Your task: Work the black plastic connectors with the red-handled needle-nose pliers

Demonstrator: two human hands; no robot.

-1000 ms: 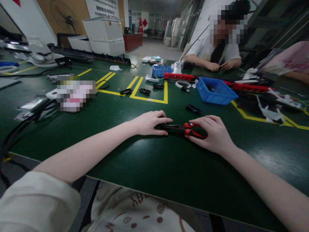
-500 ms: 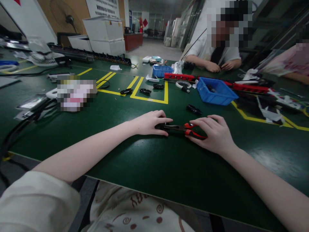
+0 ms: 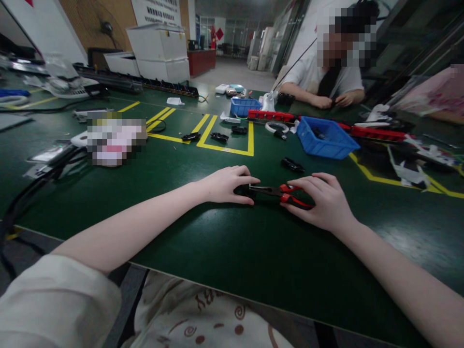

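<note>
My left hand [image 3: 228, 185] holds a small black part [image 3: 243, 190] between thumb and fingers, low over the green table [image 3: 232, 256]. My right hand [image 3: 321, 200] grips the red and black handles of long-nose pliers [image 3: 284, 192]. The pliers point left, and their jaw tips meet the upper side of the black part, partly hidden by my left fingers. Another black part [image 3: 292, 165] lies behind the pliers. Farther back, more black parts [image 3: 219, 137] rest in and beside a yellow taped outline.
Beyond my right hand stands a blue bin [image 3: 326, 137], with a smaller blue bin [image 3: 245, 107] behind. Red strips [image 3: 271, 116] run across the table. Cables [image 3: 45, 169] and a blurred pink object [image 3: 116, 145] lie left. A person [image 3: 326, 87] sits opposite, another at far right.
The pliers' handles have spread slightly, and their jaws have shifted a little on the black part. Both hands stay almost in place; the whole view has shifted slightly.
</note>
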